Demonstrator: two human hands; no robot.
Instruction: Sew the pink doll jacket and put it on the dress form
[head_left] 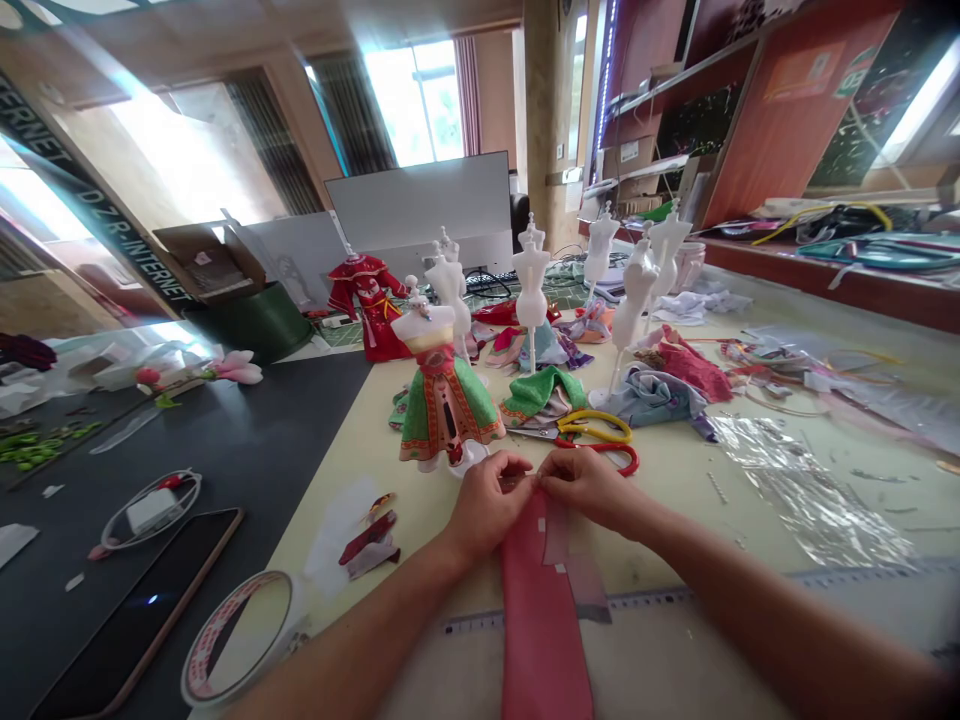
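A long strip of red fabric (540,620) lies on the pale table and runs toward me. My left hand (491,500) pinches its far end from the left. From the right, my right hand (581,485) pinches the same end, fingertips close to the left ones. Small white patches show on the fabric, and a paler pink piece (586,585) lies at its right edge. Just beyond my hands are scissors (600,427) with yellow and red handles. A mannequin in a green and red dress (446,400) stands upright ahead to the left.
Several white mannequins (531,285) and a red-dressed one (367,305) stand behind. Fabric scraps (660,395) and a clear plastic sheet (810,490) lie to the right. At left are a tape roll (196,650), a phone (142,610) and a coiled cable (111,530).
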